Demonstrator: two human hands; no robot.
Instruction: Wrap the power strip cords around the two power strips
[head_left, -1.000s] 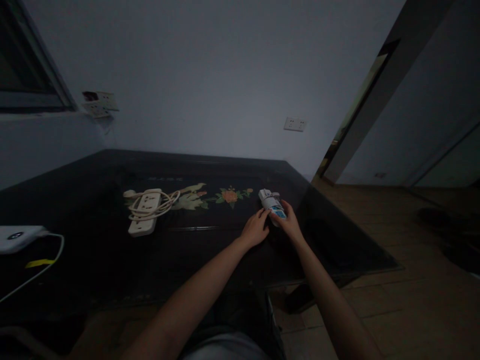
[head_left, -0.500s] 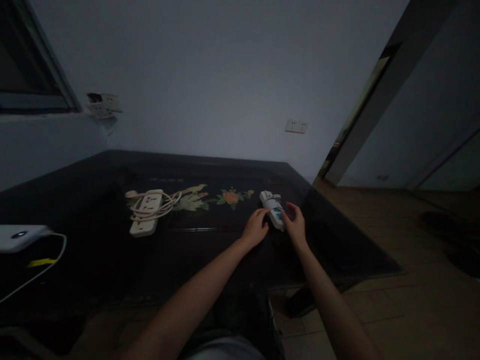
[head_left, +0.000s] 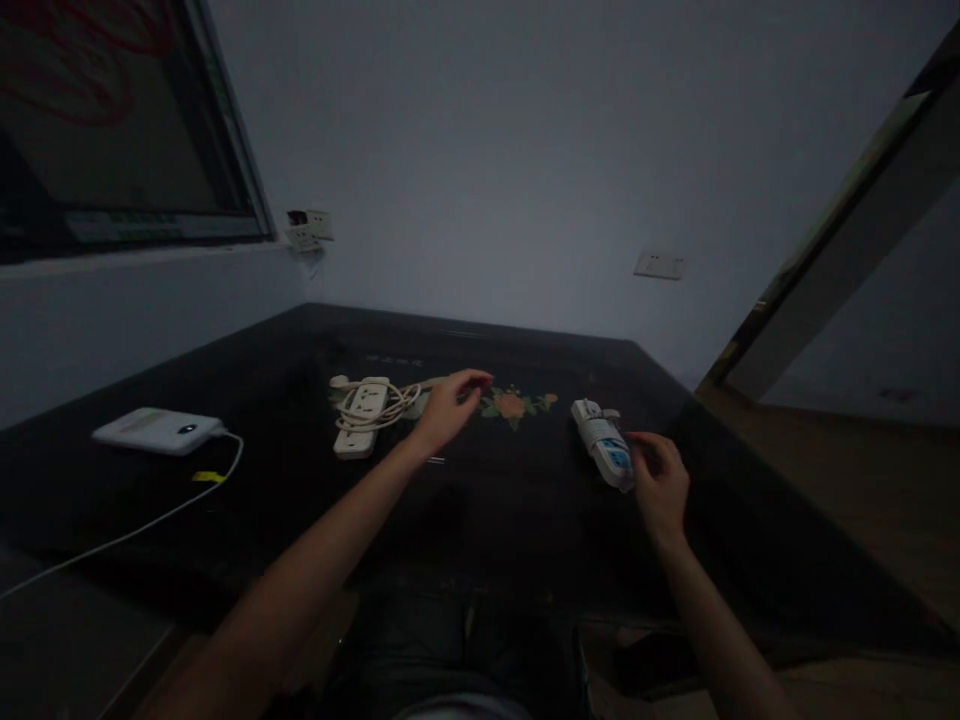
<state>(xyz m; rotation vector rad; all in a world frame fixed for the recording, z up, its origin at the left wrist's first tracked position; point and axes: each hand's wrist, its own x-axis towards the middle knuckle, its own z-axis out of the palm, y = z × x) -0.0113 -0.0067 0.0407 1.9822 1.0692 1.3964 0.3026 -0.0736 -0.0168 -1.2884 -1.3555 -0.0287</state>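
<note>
Left grip (head_left: pixel 448 408): released, near oblong cream power strip (head_left: pixel 367 402)
Right grip (head_left: pixel 661 485): beside oblong white-and-blue strip (head_left: pixel 604 446); cannot tell whether grasping

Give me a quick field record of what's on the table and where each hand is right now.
left hand: holding nothing visible, between the left power strip and the painted flower; point
right hand: beside the lower end of the right power strip; contact unclear
left power strip: cream, cord looped loosely over it
right power strip: white with a blue patch, cord wound around its middle
far left: white device with a cable, yellow tag by the cable
surface: dark table
light: dim
</note>
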